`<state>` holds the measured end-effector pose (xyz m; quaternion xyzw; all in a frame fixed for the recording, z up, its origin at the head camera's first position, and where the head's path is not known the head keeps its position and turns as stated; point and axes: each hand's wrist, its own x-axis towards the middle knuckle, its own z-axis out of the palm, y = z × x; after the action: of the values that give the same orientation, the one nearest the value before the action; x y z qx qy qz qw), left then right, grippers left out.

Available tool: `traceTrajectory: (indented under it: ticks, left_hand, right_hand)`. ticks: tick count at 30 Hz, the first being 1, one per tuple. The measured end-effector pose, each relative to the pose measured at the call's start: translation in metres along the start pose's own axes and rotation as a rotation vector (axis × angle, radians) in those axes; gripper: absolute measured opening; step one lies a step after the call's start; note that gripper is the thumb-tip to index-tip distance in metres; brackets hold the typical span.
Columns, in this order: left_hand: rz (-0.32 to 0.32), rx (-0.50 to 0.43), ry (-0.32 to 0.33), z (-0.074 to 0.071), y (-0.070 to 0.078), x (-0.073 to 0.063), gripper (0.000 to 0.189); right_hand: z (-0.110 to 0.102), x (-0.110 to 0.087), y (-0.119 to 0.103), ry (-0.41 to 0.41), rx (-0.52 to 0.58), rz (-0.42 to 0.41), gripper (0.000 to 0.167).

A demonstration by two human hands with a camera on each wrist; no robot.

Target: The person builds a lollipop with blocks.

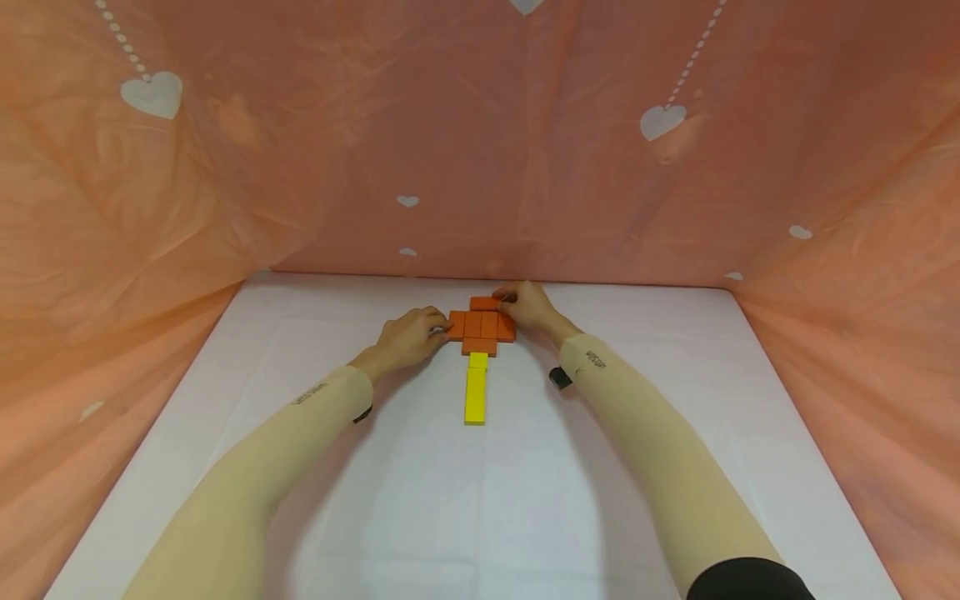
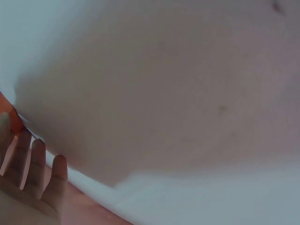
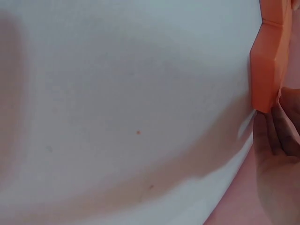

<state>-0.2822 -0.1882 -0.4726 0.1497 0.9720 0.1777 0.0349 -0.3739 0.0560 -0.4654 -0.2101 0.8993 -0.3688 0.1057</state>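
Note:
Flat orange blocks [image 1: 472, 323] lie together in a cluster on the white table. Below them a strip of yellow blocks [image 1: 476, 396] runs towards me. My left hand [image 1: 408, 337] touches the cluster's left edge with thumb and forefinger; in the left wrist view its other fingers [image 2: 35, 168] extend fairly straight. At the upper right, my right hand [image 1: 528, 307] pinches the right end of the topmost orange block [image 1: 482, 304]. In the right wrist view, fingertips meet the end of an orange block [image 3: 266, 70]. The hand partly hides the cluster's upper right corner.
An orange-pink curtain [image 1: 480, 150] with white hearts hangs behind and along both sides of the white table [image 1: 315, 517]. The cluster lies near the table's back edge. Dark wrist camera parts [image 1: 560, 377] show beneath the right sleeve.

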Motion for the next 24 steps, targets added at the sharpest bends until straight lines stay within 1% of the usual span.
traceTrajectory:
  ticks: [6, 14, 20, 24]
  left_hand:
    - [-0.001, 0.001, -0.002, -0.0012, 0.0007, -0.0001, 0.034]
    - [0.002, 0.006, -0.002, -0.0004, 0.0008, 0.0002, 0.034]
    - [0.000, 0.009, 0.001, -0.0008, 0.0011, -0.0004, 0.033]
    - [0.005, 0.010, 0.008, -0.0008, 0.0003, -0.0010, 0.033]
  right_hand:
    - [0.0013, 0.0012, -0.0010, -0.002, -0.029, -0.007, 0.027]
    - [0.0046, 0.0035, -0.0008, 0.022, -0.055, -0.023, 0.027]
    - [0.0080, 0.0078, 0.0006, 0.027, -0.029, -0.017, 0.026]
    - [0.0093, 0.0083, 0.0004, 0.032, -0.024, -0.027, 0.025]
